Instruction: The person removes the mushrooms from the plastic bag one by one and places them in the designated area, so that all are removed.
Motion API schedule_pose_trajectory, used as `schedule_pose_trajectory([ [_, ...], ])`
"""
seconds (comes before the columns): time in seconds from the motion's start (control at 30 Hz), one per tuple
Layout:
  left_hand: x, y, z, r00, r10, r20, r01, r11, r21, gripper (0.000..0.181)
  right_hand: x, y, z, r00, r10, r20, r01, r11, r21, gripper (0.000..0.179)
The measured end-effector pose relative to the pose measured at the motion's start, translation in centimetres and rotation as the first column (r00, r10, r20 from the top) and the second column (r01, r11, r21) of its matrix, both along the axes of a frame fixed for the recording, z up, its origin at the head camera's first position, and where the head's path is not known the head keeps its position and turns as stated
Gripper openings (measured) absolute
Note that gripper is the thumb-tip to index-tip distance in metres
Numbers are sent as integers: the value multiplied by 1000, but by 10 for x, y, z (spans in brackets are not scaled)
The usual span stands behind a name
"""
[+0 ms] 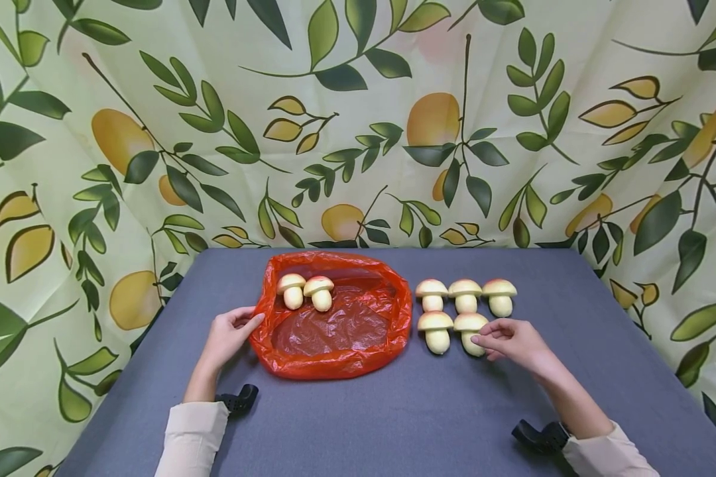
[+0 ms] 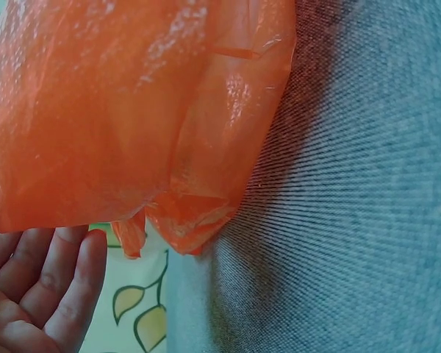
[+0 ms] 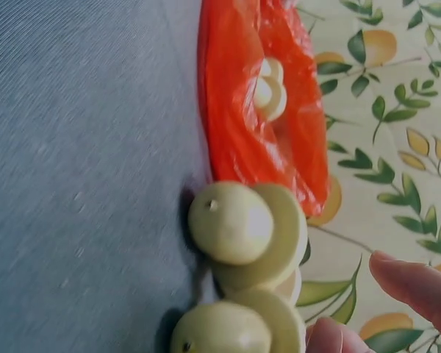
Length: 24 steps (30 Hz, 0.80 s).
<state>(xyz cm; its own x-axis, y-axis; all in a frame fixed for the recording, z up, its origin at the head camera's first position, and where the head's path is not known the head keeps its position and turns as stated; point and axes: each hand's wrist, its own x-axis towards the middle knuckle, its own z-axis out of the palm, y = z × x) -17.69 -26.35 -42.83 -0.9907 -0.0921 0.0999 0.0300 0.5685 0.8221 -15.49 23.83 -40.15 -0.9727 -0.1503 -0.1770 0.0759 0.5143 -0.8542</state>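
A red plastic bag (image 1: pixel 334 366) with its mouth spread wide lies on the table. Inside it, at the back left, are two toy mushrooms, one (image 1: pixel 293 299) beside the other (image 1: pixel 321 301). My left hand (image 1: pixel 229 334) pinches the bag's left rim; its thumb is hidden in the left wrist view, where the fingers (image 2: pixel 48 283) reach the bag's edge. To the bag's right, more mushrooms stand in two rows. My right hand (image 1: pixel 516 341) is at the front right mushroom (image 1: pixel 468 324), fingertips beside its stem, index finger (image 3: pixel 411 283) extended and apart from it.
Three mushrooms form the back row, including one at its right end (image 1: pixel 500 306). Another mushroom (image 1: pixel 437 339) stands front left, close to the bag. The grey-blue tablecloth (image 1: pixel 364 430) extends back to a leaf-patterned curtain (image 1: pixel 370 99).
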Motion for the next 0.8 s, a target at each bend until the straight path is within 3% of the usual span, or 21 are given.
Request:
schedule_pose_trajectory([
  [0.8, 0, 0, 0, 1000, -2, -10, 2, 1000, 7, 34, -13, -53, 10, 988, 148, -47, -153, 982, -109, 31],
])
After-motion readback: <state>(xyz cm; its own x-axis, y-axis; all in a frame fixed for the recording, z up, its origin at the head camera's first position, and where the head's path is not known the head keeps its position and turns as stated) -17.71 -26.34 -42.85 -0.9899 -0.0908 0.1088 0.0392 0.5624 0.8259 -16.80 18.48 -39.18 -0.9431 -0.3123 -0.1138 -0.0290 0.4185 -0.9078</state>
